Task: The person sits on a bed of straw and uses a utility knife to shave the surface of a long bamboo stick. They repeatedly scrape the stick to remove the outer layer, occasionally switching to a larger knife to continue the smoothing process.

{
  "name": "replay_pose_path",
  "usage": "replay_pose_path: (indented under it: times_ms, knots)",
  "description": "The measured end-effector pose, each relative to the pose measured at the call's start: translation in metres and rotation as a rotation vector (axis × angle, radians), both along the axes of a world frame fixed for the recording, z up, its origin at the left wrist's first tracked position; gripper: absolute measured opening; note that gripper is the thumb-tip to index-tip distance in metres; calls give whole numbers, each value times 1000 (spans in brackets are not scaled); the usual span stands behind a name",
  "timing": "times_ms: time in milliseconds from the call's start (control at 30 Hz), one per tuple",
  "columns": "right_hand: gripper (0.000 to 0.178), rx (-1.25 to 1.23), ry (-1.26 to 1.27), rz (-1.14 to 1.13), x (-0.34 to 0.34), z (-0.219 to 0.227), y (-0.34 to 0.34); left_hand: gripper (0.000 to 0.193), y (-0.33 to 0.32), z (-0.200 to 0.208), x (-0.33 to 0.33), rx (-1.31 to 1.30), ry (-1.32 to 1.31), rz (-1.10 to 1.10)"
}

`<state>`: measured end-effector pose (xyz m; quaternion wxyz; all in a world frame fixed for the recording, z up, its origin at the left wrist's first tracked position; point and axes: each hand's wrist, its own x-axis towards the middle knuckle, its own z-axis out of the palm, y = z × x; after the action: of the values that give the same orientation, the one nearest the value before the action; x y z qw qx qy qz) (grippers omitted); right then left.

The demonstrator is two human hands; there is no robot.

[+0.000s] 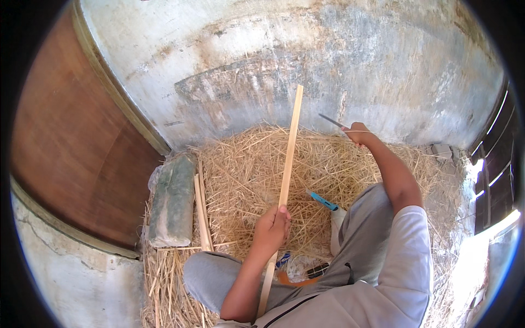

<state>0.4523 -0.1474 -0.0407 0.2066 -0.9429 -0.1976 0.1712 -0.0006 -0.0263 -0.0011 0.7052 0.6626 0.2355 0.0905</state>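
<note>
A long, pale strip of split bamboo or wood (pixel 291 145) stands tilted in front of me, its lower end against my lap. My left hand (pixel 272 228) is closed around its lower part, thumb along the edge. Out to the right and well apart from the strip, my right hand (pixel 357 134) grips a knife (pixel 331 120). The dark, narrow blade points up and left toward the wall; the handle is mostly hidden in the fingers. A thin pale sliver runs across my right wrist.
Straw-like shavings (pixel 246 164) cover the floor around my crossed legs. At left lie a grey-green wrapped block (pixel 172 202) and several pale strips (pixel 202 213). A blue-handled tool (pixel 322 200) rests near my foot. A stained wall (pixel 246 71) rises ahead, with a brown panel (pixel 82 142) at left.
</note>
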Motion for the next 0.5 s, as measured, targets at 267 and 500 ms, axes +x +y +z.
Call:
replay_pose_path:
  times_ms: [267, 500]
  knots:
    - [65, 224, 50, 59, -12, -14, 22, 34, 3, -2, 0, -121, -21, -58]
    - [46, -488, -148, 440, -28, -51, 32, 39, 3, 2, 2, -206, 8, -39]
